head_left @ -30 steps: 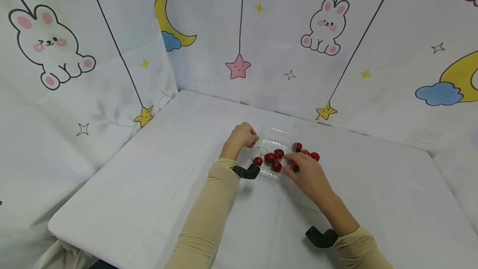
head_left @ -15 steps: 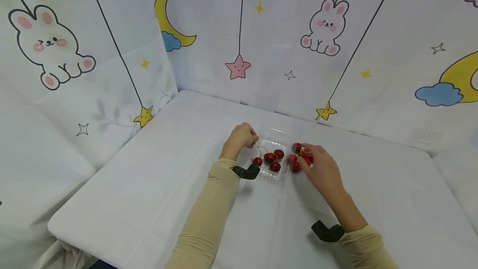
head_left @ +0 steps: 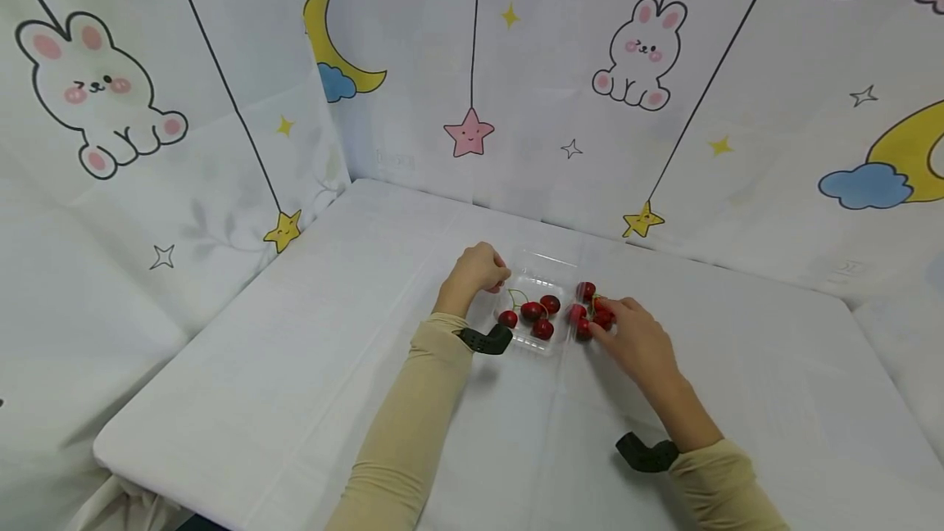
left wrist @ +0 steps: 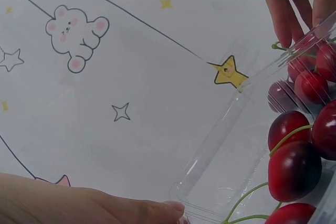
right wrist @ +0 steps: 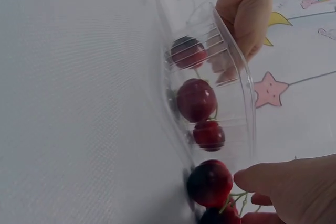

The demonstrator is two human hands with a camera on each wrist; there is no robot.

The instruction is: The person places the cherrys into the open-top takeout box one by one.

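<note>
A clear plastic container [head_left: 542, 263] holds several dark red cherries [head_left: 531, 312], some with green stems. My left hand [head_left: 478, 269] pinches its far left corner; in the left wrist view a finger [left wrist: 163, 211] lies along that corner. To the right of the box sits a pile of cherries [head_left: 585, 329], partly covered by my right hand [head_left: 636, 340]. That hand's thumb and fingers are spread around the near side of the pile. In the right wrist view the thumb [right wrist: 252, 178] comes right up to one cherry [right wrist: 211, 183], with stems beside the fingers.
A white cloth covers the table [head_left: 317, 334]. Behind it hangs a white curtain [head_left: 413, 146] printed with rabbits, stars and moons. Black wrist cameras sit on the left wrist [head_left: 487, 340] and the right wrist [head_left: 646, 453].
My right hand has moved right, from the container's edge to the cherry pile, and has stayed there since with small finger shifts. Cherries in the container settled slightly. The left hand stays put.
</note>
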